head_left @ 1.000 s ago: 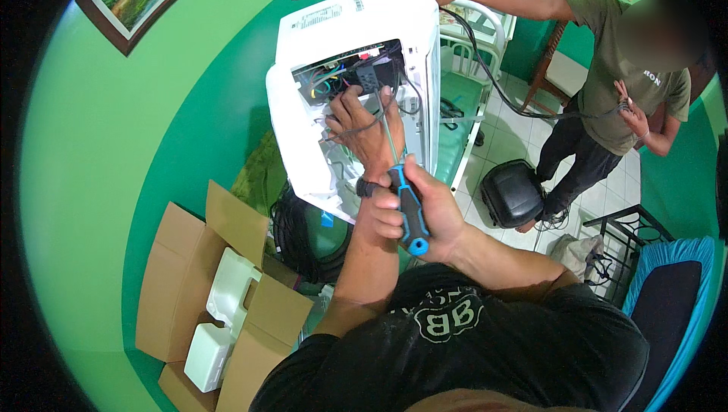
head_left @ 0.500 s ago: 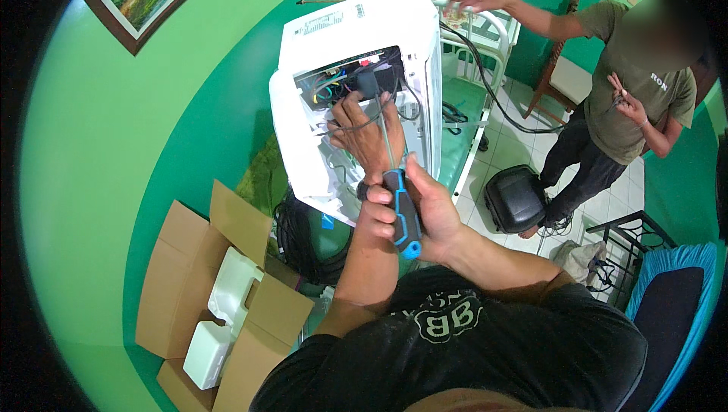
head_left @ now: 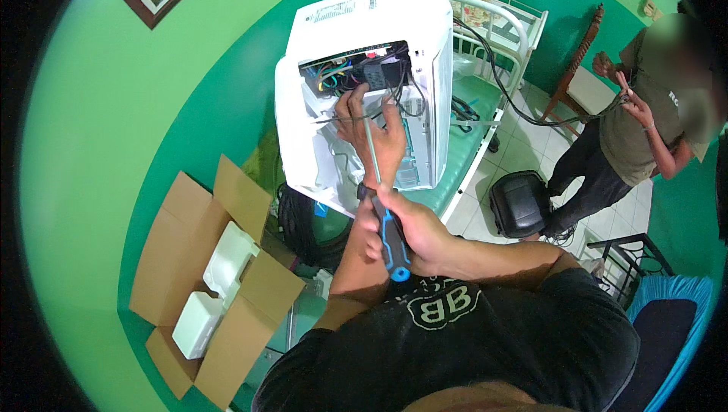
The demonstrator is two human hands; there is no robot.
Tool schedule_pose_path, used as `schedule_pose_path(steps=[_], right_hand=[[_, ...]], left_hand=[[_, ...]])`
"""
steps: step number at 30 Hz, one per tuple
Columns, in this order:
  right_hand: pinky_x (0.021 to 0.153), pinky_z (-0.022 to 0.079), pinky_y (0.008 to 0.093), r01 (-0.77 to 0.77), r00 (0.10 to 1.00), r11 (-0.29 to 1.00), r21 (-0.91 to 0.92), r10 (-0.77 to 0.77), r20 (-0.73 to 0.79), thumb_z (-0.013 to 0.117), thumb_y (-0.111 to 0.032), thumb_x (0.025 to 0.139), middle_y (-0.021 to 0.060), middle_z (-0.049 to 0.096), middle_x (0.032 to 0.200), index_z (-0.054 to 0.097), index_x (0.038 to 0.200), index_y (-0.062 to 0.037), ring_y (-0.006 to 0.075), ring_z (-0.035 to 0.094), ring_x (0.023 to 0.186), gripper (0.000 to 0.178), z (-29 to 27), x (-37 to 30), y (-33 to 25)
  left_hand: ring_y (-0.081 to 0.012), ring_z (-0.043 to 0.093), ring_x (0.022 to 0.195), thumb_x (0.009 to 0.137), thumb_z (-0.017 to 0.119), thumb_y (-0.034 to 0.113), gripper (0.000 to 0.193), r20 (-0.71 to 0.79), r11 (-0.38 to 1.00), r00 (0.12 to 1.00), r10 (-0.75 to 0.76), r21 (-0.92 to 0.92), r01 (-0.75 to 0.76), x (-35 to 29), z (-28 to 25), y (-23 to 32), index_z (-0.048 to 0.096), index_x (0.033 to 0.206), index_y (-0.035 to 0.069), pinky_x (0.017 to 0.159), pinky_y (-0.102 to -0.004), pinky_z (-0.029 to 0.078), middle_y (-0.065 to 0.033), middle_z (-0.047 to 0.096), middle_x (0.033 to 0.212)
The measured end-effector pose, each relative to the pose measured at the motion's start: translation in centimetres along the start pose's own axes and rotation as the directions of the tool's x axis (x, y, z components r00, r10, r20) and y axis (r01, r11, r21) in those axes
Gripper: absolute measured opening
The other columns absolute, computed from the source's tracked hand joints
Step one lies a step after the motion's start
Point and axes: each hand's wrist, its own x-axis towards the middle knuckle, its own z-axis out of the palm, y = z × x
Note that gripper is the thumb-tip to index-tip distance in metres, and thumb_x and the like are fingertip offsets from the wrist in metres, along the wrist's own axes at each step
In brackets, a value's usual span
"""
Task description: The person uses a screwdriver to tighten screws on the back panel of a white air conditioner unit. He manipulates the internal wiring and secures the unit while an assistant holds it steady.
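Seen from the head camera looking down, a person in a black shirt works on a white appliance casing (head_left: 364, 86) that stands tilted on a green-framed bed (head_left: 455, 177). Near the top of the casing an open hatch shows a wiring compartment (head_left: 356, 75) full of coloured wires and a black block. The left hand (head_left: 371, 135) reaches up the face of the casing to just below that hatch, fingers (head_left: 349, 105) spread and pressed around loose wires, seemingly to steady them and guide the tool; whether they pinch any one wire cannot be told. The right hand (head_left: 406, 230), below the casing's lower edge, is wrapped tight around the black-and-blue handle of a screwdriver (head_left: 383, 207), whose thin shaft runs upward past the left hand toward the compartment, likely held long so the tip reaches inside. To the left of the casing and lower down, an opened cardboard box (head_left: 205, 275) with white foam inserts lies on the floor, leaving little room on that side. To the right of the casing, a black cable (head_left: 523, 112) runs to a second person (head_left: 637, 131) standing well apart, holding it in both hands. A black case (head_left: 519, 203) sits on the tiled floor between the bed and that person.
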Motion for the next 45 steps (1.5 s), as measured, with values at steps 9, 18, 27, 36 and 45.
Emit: schedule_pose_path(steps=[9, 18, 27, 36, 45], right_hand=[[0.061, 0.047, 0.0325, 0.461, 0.839, 0.156, -0.874, -0.399, 0.371, 0.063, -0.024, 0.101, 0.0060, 0.059, 0.081, 0.063, 0.108, -0.0041, 0.0161, 0.059, 0.066, 0.021, -12.1, -2.6, -9.1], [0.060, 0.050, 0.0387, 0.450, 0.386, -0.669, -0.592, -0.453, 0.804, 0.081, -0.008, 0.085, 0.0095, 0.063, 0.088, 0.068, 0.104, -0.0051, 0.0283, 0.065, 0.071, 0.024, -12.3, 4.2, -14.3], [0.071, 0.050, 0.0389, 0.455, 0.303, -0.551, -0.699, -0.643, 0.704, 0.080, -0.015, 0.093, 0.0140, 0.063, 0.091, 0.068, 0.107, -0.0005, 0.0290, 0.063, 0.079, 0.024, -13.2, 3.5, -15.2], [0.072, 0.050, 0.0357, 0.606, 0.385, -0.497, -0.621, -0.500, 0.776, 0.085, -0.018, 0.090, 0.0130, 0.066, 0.102, 0.069, 0.120, -0.0004, 0.0249, 0.061, 0.084, 0.038, -8.9, 3.9, -15.8], [0.071, 0.050, 0.0304, 0.642, 0.460, -0.454, -0.618, -0.417, 0.784, 0.082, -0.021, 0.094, 0.0089, 0.066, 0.102, 0.074, 0.121, -0.0020, 0.0192, 0.061, 0.086, 0.034, -8.7, 5.1, -14.4]], left_hand=[[-0.0404, 0.045, 0.134, 0.095, 0.073, 0.015, 0.040, 0.036, 0.996, 0.997, 0.067, -0.066, -0.065, -2.4, -1.3, 0.5, 0.062, 0.130, -0.001, 0.115, -0.0506, 0.037, -0.0237, 0.048, 0.137], [-0.0256, 0.061, 0.087, 0.081, 0.092, 0.026, 0.060, 0.242, 0.996, 0.970, 0.018, -0.094, 0.004, -1.5, -1.8, 1.0, 0.067, 0.130, 0.002, 0.078, -0.0372, 0.053, -0.0112, 0.064, 0.100], [-0.0146, 0.052, 0.074, 0.084, 0.092, 0.022, 0.057, 0.223, 0.983, 0.975, 0.014, -0.184, 0.028, -1.5, -1.3, 0.9, 0.069, 0.134, 0.005, 0.067, -0.0293, 0.048, -0.0044, 0.063, 0.089], [-0.0177, 0.069, 0.103, 0.092, 0.070, -0.005, 0.062, 0.404, 0.884, 0.884, -0.234, -0.289, 0.366, -3.4, -6.0, 2.6, 0.050, 0.150, 0.004, 0.090, -0.0320, 0.056, -0.0143, 0.062, 0.123], [-0.0374, 0.058, 0.137, 0.093, 0.041, -0.019, 0.073, 0.344, 0.593, 0.899, -0.270, -0.676, 0.437, -5.7, -7.7, 4.0, 0.022, 0.161, 0.002, 0.106, -0.0432, 0.058, -0.0220, 0.033, 0.159]])
